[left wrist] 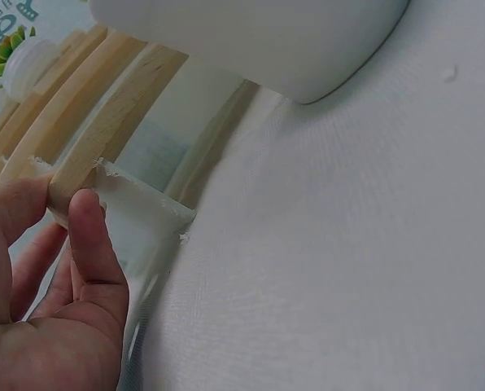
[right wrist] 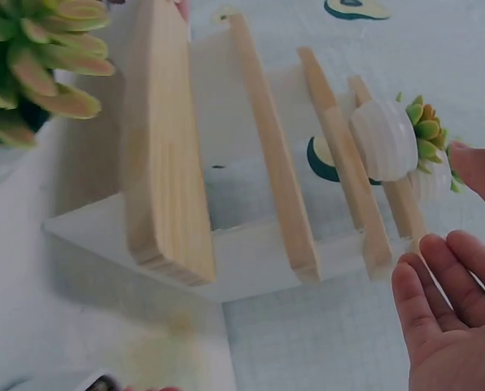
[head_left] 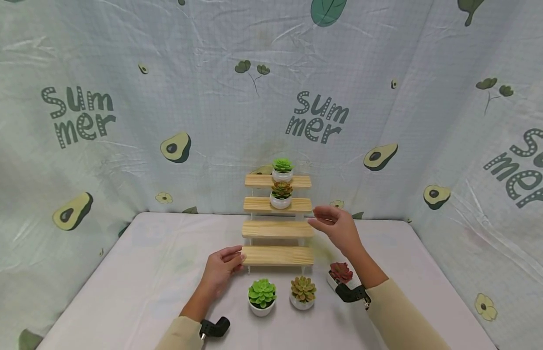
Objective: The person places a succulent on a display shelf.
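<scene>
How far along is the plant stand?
Looks done: a green plant on the top shelf, a reddish-green plant on the second shelf. In hand: no plant; the left hand pinches the bottom shelf at its end; the right hand, near the second shelf, holds nothing. Probably left: the front green plant, yellowish plant and red plant on the table, since the third shelf and bottom shelf hold none.
</scene>
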